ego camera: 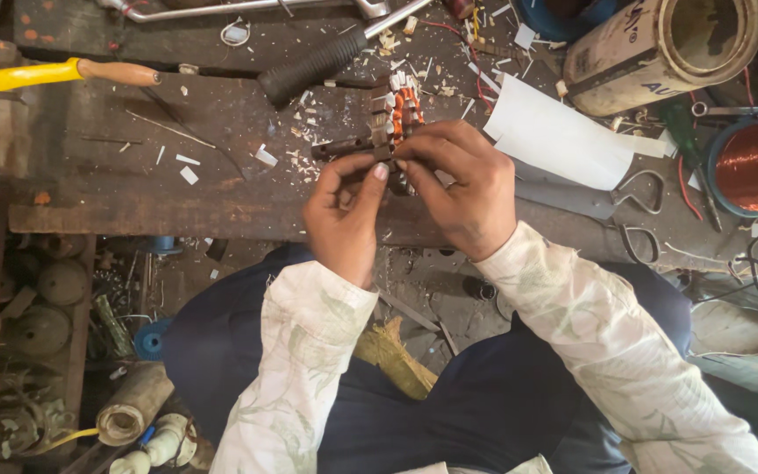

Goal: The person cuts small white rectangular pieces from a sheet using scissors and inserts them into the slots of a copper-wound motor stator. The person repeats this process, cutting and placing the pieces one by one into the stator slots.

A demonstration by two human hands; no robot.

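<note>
Copper-wound motor armature (394, 118), a small ribbed metal core with orange wire and a dark shaft, lies at the middle of the bench, and I hold it with both hands. My left hand (344, 215) pinches the shaft end between thumb and fingers, and my right hand (462, 189) closes over the core from the right, fingers curled on it. Just behind the armature lies a black ribbed rubber tool handle (318, 63), and white paper scraps and wood chips (309, 154) are spread around it. A white sheet of paper (559, 136) lies just beside my right hand, partly under a large cardboard tube (660, 48) on its side. Grey metal scissors (633, 206) rest near my right wrist, and a spool of copper wire (752, 167) stands further right. On the far left there is a yellow tool with a wooden handle (63, 75). The surface is a dark, worn wooden workbench (133, 189), very dirty. Below it, beside my knees, I see round metal parts (41, 307) and a roll (133, 405) on the floor.
</note>
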